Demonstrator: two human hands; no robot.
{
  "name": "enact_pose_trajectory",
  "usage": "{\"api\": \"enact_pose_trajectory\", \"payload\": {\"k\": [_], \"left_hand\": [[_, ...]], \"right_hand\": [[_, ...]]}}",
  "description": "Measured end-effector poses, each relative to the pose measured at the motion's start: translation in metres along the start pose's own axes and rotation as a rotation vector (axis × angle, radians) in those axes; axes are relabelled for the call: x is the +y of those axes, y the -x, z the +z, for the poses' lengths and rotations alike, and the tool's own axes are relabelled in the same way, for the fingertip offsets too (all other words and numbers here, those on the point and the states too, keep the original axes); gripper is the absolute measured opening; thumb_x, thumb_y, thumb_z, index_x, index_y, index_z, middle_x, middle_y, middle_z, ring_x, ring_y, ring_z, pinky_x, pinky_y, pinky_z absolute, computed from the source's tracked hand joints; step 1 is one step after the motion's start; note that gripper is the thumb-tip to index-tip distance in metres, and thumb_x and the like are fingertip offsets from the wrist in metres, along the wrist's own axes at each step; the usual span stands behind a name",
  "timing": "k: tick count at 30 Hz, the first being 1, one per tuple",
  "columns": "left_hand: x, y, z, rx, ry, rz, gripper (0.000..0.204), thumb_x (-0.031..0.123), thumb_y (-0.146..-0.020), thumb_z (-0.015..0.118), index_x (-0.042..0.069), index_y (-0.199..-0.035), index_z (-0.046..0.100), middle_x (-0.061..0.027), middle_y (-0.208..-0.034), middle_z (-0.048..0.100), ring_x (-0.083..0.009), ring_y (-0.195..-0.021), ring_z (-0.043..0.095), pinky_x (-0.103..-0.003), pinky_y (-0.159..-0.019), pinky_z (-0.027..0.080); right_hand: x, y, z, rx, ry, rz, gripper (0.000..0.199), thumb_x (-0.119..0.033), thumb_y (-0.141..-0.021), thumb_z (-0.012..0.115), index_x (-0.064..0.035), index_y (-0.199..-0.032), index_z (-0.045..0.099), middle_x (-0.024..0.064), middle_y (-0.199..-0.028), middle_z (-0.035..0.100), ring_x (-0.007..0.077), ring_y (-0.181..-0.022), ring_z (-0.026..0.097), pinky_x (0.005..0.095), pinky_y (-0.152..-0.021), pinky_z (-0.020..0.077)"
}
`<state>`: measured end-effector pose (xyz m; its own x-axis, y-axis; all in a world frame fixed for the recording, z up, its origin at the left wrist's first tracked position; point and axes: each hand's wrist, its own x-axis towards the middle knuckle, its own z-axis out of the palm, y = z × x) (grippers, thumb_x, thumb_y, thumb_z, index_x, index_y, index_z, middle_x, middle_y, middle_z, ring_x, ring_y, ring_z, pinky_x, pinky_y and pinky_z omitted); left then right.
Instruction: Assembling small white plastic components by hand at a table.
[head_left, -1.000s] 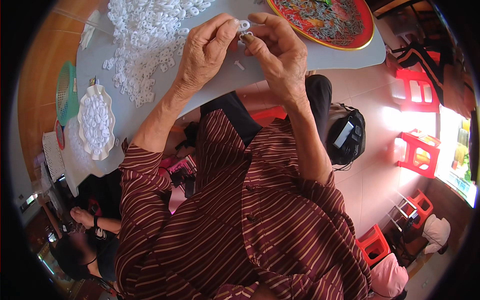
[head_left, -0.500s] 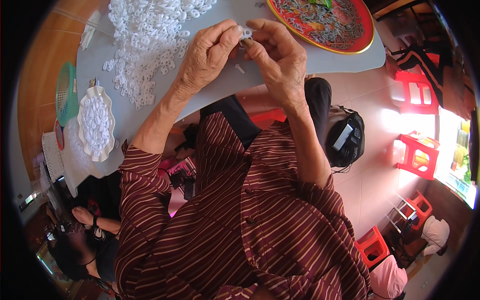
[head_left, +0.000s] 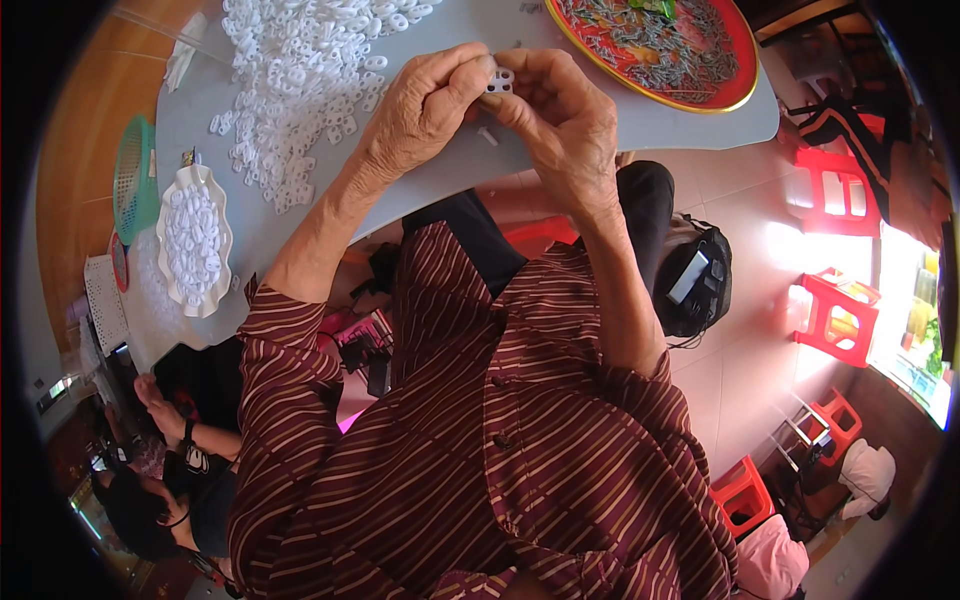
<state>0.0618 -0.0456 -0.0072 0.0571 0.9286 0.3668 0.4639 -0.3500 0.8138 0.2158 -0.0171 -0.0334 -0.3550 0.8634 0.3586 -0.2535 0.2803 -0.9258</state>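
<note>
Over the near edge of the grey table (head_left: pixel 660 125), my two hands meet at fingertip height. My right hand (head_left: pixel 562 120) pinches a small white plastic piece with holes (head_left: pixel 501 80) between thumb and fingers. My left hand (head_left: pixel 425 110) is closed, its thumb and forefinger pressed together against the left side of that piece; what lies between them is hidden. Just below the hands, a small white peg-like part (head_left: pixel 488 136) lies on the table. To the left spreads a large heap of white plastic pieces (head_left: pixel 300 90).
A red tray with a gold rim (head_left: pixel 742 50) holds many small grey metal parts at the far right. On the left stand a scalloped white dish (head_left: pixel 227 240) of white pieces and a green basket (head_left: pixel 133 185). Red stools (head_left: pixel 840 315) stand right; another person (head_left: pixel 205 440) sits lower left.
The white piece with holes now shows more fully between my fingertips, and my right fingers have curled in around it. At lower left, the other person's hand and head have shifted.
</note>
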Motion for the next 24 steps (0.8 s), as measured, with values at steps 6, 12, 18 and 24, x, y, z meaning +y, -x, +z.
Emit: {"api": "enact_pose_trajectory", "payload": {"k": [6,12,18,24], "left_hand": [[-0.001,0.001,0.0,-0.017,0.027,-0.006,0.028,0.026,-0.094,0.046,-0.001,-0.09,0.053,-0.0071,-0.061,0.046,-0.0131,-0.057,0.041,-0.029,-0.055,0.039],[-0.001,0.005,0.009,0.08,0.049,-0.044,0.03,0.026,-0.093,0.048,-0.003,-0.095,0.055,-0.0081,-0.062,0.048,-0.0131,-0.059,0.044,-0.029,-0.056,0.04],[-0.001,0.007,0.008,0.033,0.049,-0.1,0.031,0.025,-0.093,0.047,-0.004,-0.098,0.055,-0.0108,-0.064,0.05,-0.0145,-0.059,0.047,-0.029,-0.057,0.041],[0.007,0.006,0.007,0.017,0.103,-0.191,0.034,0.028,-0.092,0.042,-0.004,-0.089,0.051,-0.0062,-0.064,0.046,-0.0129,-0.062,0.042,-0.028,-0.059,0.038]], "right_hand": [[-0.004,0.001,0.001,0.001,0.024,-0.018,0.024,0.001,-0.08,0.067,0.0026,-0.101,0.056,0.0041,-0.077,0.06,0.0074,-0.073,0.059,0.0216,-0.065,0.0507],[-0.009,0.002,0.003,0.005,0.065,-0.055,0.018,0.003,-0.081,0.063,0.0045,-0.097,0.055,0.0089,-0.077,0.065,0.0121,-0.07,0.064,0.0223,-0.063,0.0511],[-0.013,0.003,0.003,-0.006,0.103,-0.045,0.016,0.004,-0.081,0.062,0.0051,-0.096,0.055,0.0106,-0.075,0.066,0.0129,-0.068,0.065,0.0223,-0.06,0.0508],[-0.016,0.002,0.005,0.002,0.147,-0.046,0.014,0.004,-0.081,0.062,0.0045,-0.093,0.055,0.0092,-0.072,0.066,0.0116,-0.066,0.065,0.0218,-0.057,0.0498]]}}
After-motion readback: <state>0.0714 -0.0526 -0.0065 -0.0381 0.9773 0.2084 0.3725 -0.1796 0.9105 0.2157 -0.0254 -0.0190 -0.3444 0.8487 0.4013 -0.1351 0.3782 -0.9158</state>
